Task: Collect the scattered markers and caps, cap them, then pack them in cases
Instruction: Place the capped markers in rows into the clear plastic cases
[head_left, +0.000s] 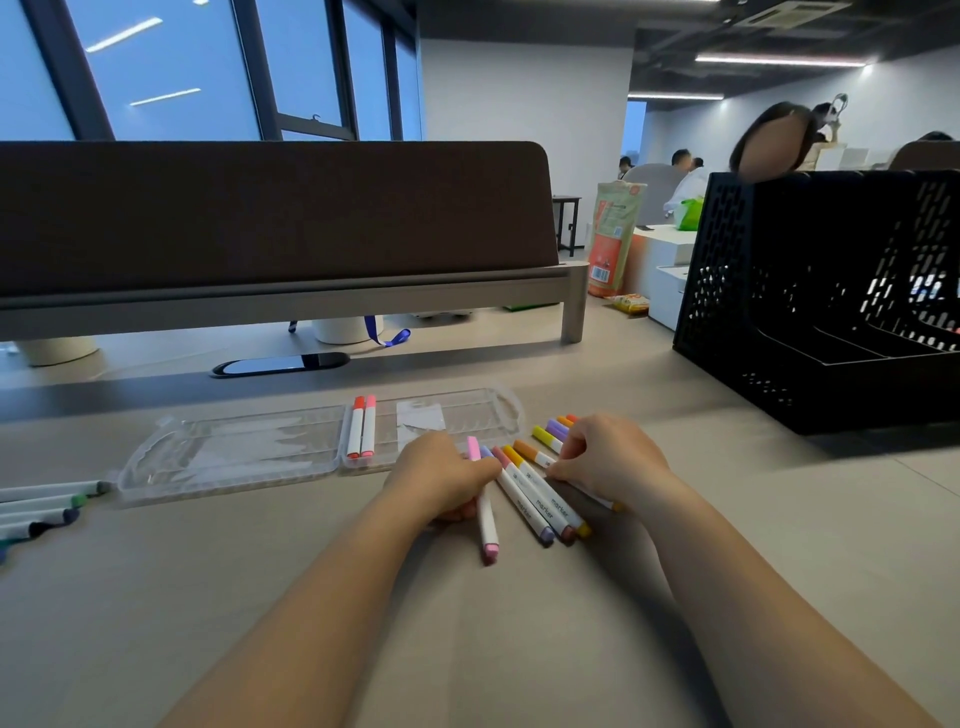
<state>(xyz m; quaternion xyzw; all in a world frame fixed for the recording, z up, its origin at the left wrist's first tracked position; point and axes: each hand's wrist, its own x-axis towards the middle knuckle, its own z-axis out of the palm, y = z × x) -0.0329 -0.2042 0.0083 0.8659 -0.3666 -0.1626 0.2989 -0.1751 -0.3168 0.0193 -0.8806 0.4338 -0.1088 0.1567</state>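
A clear plastic case (234, 457) lies open on the desk with two red-capped markers (362, 426) in its middle. In front of it several capped white markers (540, 506) lie bunched between my hands. My left hand (441, 478) curls over a pink-capped marker (487, 525) at the left of the bunch. My right hand (608, 457) has its fingers curled on the markers at the right side of the bunch. More markers with yellow, purple and orange caps (553, 434) lie just behind my right hand.
Several dark-capped markers (41, 512) lie at the left desk edge. A black mesh file organiser (821, 312) stands at the right. A brown desk divider (275, 218) runs along the back, with a cable port (280, 364) below it.
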